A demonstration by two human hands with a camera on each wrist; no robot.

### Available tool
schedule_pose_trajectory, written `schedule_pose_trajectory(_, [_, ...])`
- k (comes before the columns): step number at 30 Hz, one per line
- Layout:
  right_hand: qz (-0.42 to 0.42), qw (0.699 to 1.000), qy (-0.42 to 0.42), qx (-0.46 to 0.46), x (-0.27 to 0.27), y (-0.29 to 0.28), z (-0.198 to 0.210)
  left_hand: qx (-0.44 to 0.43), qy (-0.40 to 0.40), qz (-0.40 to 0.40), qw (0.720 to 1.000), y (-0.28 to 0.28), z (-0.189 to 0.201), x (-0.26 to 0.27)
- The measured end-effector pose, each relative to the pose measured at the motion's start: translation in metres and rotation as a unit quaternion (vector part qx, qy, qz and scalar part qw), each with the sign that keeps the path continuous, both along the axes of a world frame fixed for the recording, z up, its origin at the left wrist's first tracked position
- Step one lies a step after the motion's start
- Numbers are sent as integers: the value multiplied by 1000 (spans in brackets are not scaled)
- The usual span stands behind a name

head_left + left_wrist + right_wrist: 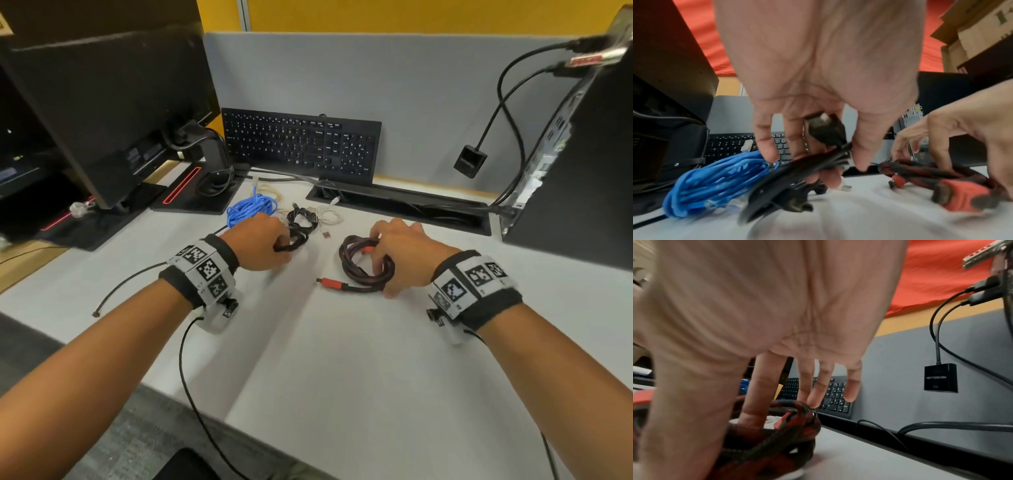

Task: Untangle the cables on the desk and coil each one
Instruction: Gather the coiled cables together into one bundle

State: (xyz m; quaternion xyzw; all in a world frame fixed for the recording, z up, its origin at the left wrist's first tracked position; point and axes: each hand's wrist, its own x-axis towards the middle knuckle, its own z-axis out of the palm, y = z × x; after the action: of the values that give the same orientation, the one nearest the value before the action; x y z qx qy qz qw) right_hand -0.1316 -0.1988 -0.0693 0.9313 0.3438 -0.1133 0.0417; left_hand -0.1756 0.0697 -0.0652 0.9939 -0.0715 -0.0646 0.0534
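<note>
Hands work before the keyboard [301, 144]: left hand [258, 241] grips a black cable bundle [797, 175], right hand [406, 253] curls around the red-and-black braided coil [363, 265] on the surface [342, 359], blue cable [250, 209] nearby.

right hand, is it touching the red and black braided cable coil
Touching. The head view shows the right hand with fingers through the red and black braided cable coil, thumb against its outer edge.
</note>
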Motion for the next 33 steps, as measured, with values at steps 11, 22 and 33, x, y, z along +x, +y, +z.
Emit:
schedule_pose_trajectory(11, [-113, 936, -19, 332, 20, -25, 13, -450, -133, 184, 864, -14, 28, 23])
schedule_pose_trajectory(22, [-230, 687, 210, 656, 5, 67, 5, -682, 15, 198, 704, -54, 24, 27])
schedule_pose_trajectory(33, [-247, 735, 46, 630, -1, 120, -13, -285, -41, 191, 939, 43, 28, -4])
